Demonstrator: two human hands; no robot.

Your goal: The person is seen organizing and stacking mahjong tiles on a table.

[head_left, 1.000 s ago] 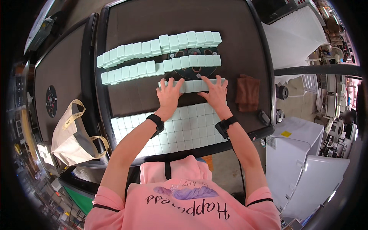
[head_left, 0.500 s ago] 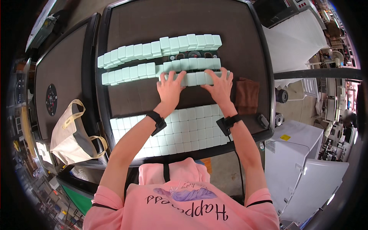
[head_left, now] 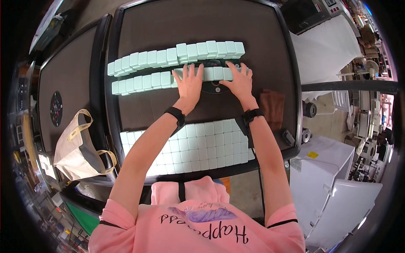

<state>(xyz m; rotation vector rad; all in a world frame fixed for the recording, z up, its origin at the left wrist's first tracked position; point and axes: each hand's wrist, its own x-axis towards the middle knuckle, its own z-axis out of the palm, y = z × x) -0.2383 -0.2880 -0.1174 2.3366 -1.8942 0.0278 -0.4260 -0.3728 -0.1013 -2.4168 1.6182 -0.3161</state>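
Note:
Pale green mahjong tiles (head_left: 217, 74) form a short row between my hands. My left hand (head_left: 190, 86) grips the left part of this row, its fingers over the far side and its thumb on the near side. My right hand (head_left: 240, 84) holds the right end in the same way. This row sits at the right end of another tile row (head_left: 143, 82), in line with it. Whether it rests on the tiles beneath is hidden by my hands. Farther off, a longer stacked row (head_left: 162, 57) stretches across the table.
A block of tiles (head_left: 198, 145) lies face down along the near edge of the dark tabletop (head_left: 190, 21). To the right are a brown cloth (head_left: 271, 109) and a small black object (head_left: 287, 137). A beige bag (head_left: 80, 145) is at the left. The table has a raised black rim (head_left: 296, 84).
Both hands have moved the short row away from me, from in front of the second row to its right end. A round dark centre panel now shows on the near side of the row.

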